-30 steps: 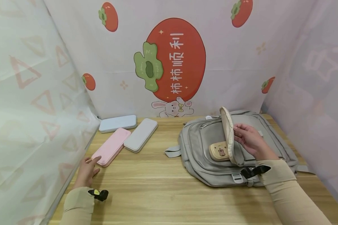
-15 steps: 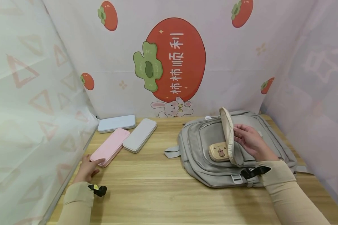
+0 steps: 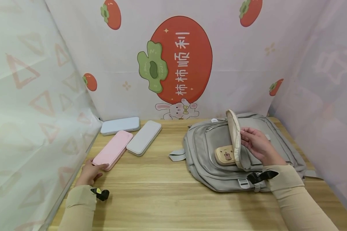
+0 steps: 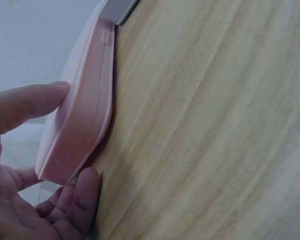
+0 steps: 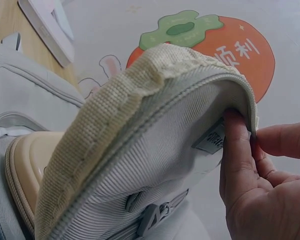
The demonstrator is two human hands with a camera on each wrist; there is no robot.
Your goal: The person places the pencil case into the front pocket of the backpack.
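Observation:
At the left, my left hand (image 3: 88, 173) grips the near end of a pink pencil case (image 3: 113, 149) lying on the table. The left wrist view shows the thumb on the lid of the pink pencil case (image 4: 87, 107), with other fingers at its end and low against the wood. On the right lies a grey backpack (image 3: 195, 150), its front pocket unzipped. My right hand (image 3: 255, 144) pinches the edge of the raised pocket flap (image 3: 233, 134) between thumb and fingers. A small yellow case (image 3: 225, 155) with a brown figure sits in the pocket, partly hidden behind the flap.
A light blue case (image 3: 120, 125) and a pale grey case (image 3: 144, 138) lie just beyond the pink one. Printed cloth walls (image 3: 127, 54) close off the back and both sides of the wooden table (image 3: 162, 199). A backpack strap (image 3: 177, 155) sticks out leftward.
My left hand has moved slightly left and settled around the near end of the pink pencil case, which stays in place. The right hand keeps holding the flap, without visible movement.

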